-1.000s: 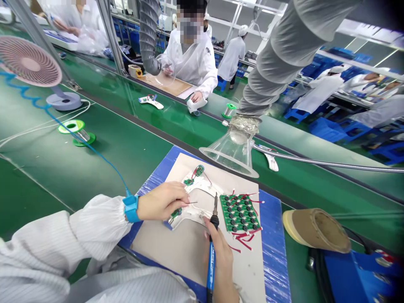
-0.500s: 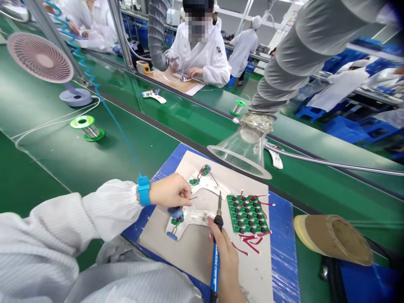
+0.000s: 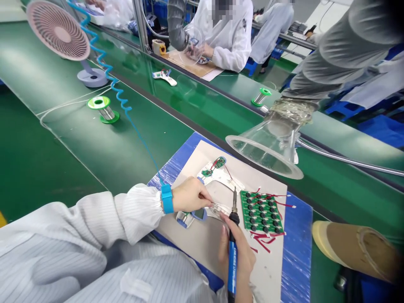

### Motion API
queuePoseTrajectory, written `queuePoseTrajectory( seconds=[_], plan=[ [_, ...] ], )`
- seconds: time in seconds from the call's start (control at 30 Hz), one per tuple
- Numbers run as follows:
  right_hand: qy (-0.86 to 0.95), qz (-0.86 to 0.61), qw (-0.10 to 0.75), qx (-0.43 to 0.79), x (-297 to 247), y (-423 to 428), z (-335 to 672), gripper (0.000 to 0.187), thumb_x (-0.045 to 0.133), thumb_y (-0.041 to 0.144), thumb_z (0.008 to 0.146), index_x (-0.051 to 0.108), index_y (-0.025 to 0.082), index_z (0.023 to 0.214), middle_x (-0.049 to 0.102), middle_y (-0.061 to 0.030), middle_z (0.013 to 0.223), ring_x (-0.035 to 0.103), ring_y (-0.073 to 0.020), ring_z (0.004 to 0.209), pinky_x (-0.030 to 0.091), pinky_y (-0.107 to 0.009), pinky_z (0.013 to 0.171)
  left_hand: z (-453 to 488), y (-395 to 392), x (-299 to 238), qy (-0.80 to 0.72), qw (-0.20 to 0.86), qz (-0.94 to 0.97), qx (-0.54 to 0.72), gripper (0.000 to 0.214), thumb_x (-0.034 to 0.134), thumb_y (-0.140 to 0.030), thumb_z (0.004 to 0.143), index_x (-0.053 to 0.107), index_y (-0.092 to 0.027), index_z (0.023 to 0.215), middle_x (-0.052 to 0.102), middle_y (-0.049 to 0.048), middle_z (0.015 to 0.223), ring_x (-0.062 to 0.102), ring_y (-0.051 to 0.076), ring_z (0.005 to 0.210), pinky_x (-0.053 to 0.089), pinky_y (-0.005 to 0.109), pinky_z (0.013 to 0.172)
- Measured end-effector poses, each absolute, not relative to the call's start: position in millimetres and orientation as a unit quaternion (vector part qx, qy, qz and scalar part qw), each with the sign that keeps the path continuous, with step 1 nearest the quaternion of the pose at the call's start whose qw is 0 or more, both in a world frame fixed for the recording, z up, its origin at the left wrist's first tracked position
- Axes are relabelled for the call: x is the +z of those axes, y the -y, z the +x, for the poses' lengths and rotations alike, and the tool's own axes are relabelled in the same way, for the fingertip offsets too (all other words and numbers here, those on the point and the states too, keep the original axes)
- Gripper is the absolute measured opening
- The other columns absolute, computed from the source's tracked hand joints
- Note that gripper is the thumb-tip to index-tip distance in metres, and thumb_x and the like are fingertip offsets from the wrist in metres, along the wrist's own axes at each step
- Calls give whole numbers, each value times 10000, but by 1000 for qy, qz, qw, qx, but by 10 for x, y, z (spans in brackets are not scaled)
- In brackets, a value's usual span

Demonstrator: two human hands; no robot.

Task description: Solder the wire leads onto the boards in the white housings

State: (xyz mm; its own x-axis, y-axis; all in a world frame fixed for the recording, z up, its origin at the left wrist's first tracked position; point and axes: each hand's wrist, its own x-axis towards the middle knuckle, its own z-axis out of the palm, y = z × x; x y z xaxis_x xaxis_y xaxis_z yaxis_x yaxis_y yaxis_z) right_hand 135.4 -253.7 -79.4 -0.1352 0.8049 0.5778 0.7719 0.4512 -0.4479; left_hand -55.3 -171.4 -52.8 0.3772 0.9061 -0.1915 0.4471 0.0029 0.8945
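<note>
My left hand (image 3: 191,196) has its fingers pinched together over a white plastic part (image 3: 217,179) that carries small green circuit boards; what the pinch holds is too thin to make out. My right hand (image 3: 236,248) grips a blue-handled soldering iron (image 3: 232,248), its tip pointing up beside the white part. A green board of black buttons with red wires (image 3: 261,211) lies just right of the iron. All of this rests on a beige pad (image 3: 195,244) on a blue mat (image 3: 296,248). A blue wrist strap (image 3: 166,198) is on my left wrist.
A clear fume-extraction funnel (image 3: 268,147) on a grey hose hangs over the pad's far edge. A solder spool (image 3: 104,108) and a pink fan (image 3: 58,31) stand to the left on the green belt (image 3: 47,147). A brown tape roll (image 3: 353,248) lies at the right. Other workers sit across.
The view has tilted down and left. My left hand has moved lower along the white part, nearer the iron. My right hand keeps the iron upright in about the same place.
</note>
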Motion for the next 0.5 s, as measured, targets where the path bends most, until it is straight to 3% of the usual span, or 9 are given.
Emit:
queuePoseTrajectory(
  seconds=[0.17,0.33,0.5],
  plan=[
    [640,-588,487,81,-727,2670,1357,91,630,217,882,677,170,943,751,-35,787,717,-170,710,569,-270,746,-516,1765,-616,-504,437,708,231,112,700,-145,775,806,-132,743,731,53,652,615,120,618,440,187,597],
    [646,-619,447,15,-802,2945,1409,135,670,257,869,703,169,966,730,-25,698,700,-163,611,556,-256,662,-523,1778,-657,-504,425,718,223,122,699,-163,769,790,-131,696,696,38,609,577,119,600,431,208,614],
    [709,-568,418,-19,-787,3049,1505,164,690,125,823,685,159,984,728,-39,764,689,-153,645,540,-246,635,-540,1759,-660,-497,435,717,223,123,696,-149,769,783,-126,685,690,31,609,570,117,605,428,209,621]
  ],
)
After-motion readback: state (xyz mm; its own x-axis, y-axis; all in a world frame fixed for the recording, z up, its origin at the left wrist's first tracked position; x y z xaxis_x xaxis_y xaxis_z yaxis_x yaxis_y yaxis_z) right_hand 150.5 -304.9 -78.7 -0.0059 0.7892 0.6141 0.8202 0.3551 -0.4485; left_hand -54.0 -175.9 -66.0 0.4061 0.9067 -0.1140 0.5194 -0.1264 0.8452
